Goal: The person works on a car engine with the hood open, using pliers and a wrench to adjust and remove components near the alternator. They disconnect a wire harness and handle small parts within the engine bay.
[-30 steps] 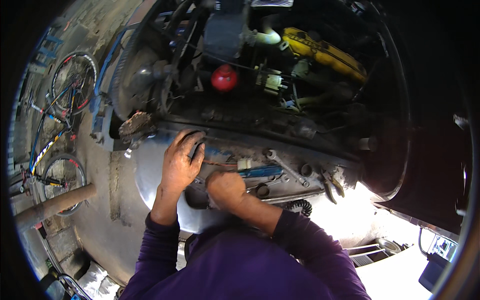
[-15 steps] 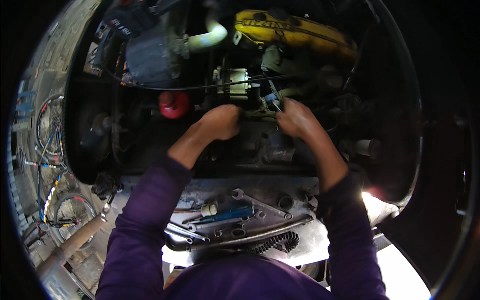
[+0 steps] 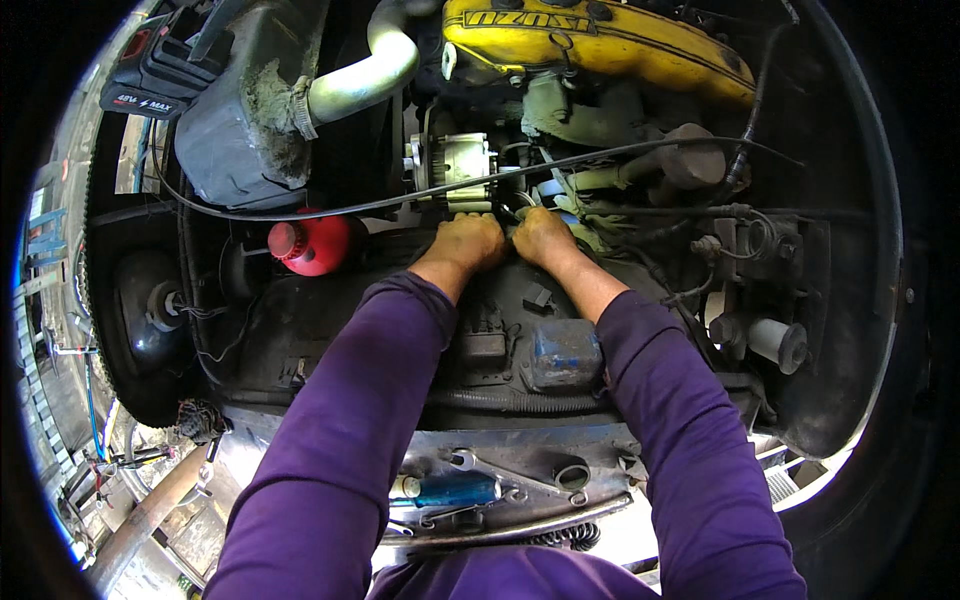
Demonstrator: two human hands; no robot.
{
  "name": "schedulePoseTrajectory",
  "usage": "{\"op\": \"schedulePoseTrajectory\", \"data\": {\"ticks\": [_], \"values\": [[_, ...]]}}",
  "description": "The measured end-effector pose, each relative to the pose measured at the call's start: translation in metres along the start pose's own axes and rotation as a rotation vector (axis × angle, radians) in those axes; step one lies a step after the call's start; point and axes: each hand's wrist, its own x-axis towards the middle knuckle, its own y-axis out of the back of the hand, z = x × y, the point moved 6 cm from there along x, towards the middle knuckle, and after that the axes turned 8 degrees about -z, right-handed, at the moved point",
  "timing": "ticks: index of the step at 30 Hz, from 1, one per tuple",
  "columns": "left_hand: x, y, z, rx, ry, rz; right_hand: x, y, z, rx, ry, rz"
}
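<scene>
Both of my hands reach deep into an engine bay, close together. My left hand is closed, knuckles up, just below the silver alternator; what its fingers hold, if anything, is hidden. Slightly to its right, my right hand is also closed. A small shiny metal piece shows at its fingertips, too little of it visible to name. Beside that hand runs a bundle of pale, dusty wiring. A thin black cable crosses in front of the alternator.
A yellow valve cover lies at the back. Left stand a dark air-filter box, a battery pack and a red bottle. Wrenches and a blue-handled tool lie on the front ledge near my body.
My view has moved closer and brightened. My hands have come nearer together. The long metal tool seen at my right hand earlier is now mostly out of sight.
</scene>
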Motion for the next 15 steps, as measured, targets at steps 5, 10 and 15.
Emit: {"op": "schedulePoseTrajectory", "data": {"ticks": [5,10,15], "values": [[-0.008,0.001,-0.001,0.015,0.011,-0.04,0.0,0.01,0.007,0.013,-0.095,0.011],[-0.008,0.0,0.002,0.005,0.039,0.029,-0.01,0.02,-0.009,-0.084,-0.024,0.07],[-0.001,-0.003,0.006,0.064,0.047,0.008,-0.013,0.006,-0.021,-0.118,0.024,0.051]]}}
